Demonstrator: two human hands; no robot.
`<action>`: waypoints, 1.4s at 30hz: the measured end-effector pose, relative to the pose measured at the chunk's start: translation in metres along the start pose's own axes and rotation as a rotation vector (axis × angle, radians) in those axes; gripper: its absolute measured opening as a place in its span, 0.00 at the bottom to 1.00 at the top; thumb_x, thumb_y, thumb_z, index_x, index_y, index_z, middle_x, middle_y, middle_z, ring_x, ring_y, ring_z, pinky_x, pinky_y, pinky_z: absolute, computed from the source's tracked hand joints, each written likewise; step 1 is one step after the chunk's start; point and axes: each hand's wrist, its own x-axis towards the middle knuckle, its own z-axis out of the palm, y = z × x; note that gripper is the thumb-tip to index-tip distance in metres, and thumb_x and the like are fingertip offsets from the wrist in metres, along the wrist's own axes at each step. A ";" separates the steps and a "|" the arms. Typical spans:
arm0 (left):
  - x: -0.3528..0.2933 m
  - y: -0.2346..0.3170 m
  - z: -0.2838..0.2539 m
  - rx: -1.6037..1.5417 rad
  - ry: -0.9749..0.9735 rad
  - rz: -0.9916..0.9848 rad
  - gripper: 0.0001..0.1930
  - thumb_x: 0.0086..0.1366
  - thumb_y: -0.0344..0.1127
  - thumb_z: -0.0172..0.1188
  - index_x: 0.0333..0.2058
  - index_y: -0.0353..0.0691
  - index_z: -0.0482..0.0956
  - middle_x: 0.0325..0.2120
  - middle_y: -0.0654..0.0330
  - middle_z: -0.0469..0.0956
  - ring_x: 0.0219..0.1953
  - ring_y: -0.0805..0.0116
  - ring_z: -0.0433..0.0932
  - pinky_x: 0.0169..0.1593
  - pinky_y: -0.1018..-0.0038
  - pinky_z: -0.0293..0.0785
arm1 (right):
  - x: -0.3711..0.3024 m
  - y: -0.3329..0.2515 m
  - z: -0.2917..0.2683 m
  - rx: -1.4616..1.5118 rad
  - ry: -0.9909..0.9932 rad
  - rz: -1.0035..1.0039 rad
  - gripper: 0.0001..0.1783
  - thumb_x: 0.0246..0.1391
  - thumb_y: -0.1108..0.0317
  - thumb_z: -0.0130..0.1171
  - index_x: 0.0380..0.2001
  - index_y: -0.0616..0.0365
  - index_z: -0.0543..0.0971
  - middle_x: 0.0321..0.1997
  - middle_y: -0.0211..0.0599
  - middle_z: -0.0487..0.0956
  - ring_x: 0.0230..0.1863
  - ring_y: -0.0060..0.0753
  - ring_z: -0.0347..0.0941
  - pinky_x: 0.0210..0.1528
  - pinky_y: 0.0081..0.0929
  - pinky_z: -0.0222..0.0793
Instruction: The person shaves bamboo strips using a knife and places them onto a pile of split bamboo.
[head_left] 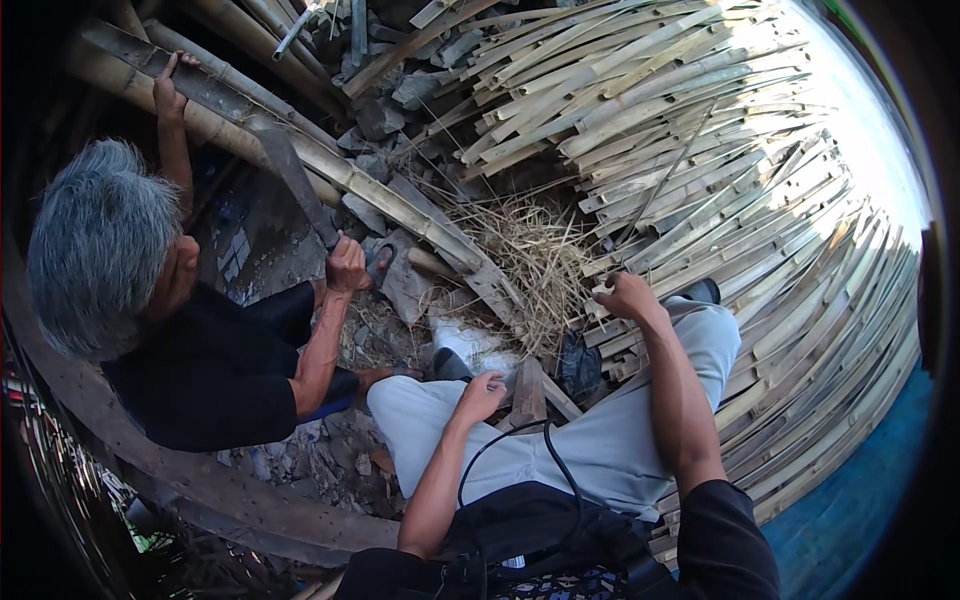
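My left hand (482, 396) rests by my left thigh, its fingers loosely bent and nothing seen in it. Over my right knee hangs my right hand (628, 298), its fingers slightly apart and empty, near a heap of thin bamboo shavings (535, 255). To the left, another person grips a machete (295, 180) in one hand, its blade end at a split bamboo pole (345, 175). That person's other hand (172, 85) lies on the pole's far upper end. The pole slants down toward the shavings.
Many split bamboo strips (690, 170) lie stacked along the right side. Broken stones (380, 120) and rubble cover the ground between us. A wooden block (528, 395) stands between my legs, beside a dark plastic bag (578, 365). A black cable (560, 465) loops over my lap.
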 end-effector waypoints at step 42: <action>0.000 -0.003 0.001 0.045 0.024 0.054 0.23 0.57 0.33 0.57 0.52 0.31 0.72 0.38 0.54 0.81 0.38 0.68 0.79 0.41 0.73 0.75 | -0.002 -0.008 -0.007 0.039 -0.074 0.053 0.27 0.44 0.50 0.65 0.40 0.62 0.80 0.41 0.56 0.79 0.47 0.53 0.75 0.51 0.40 0.70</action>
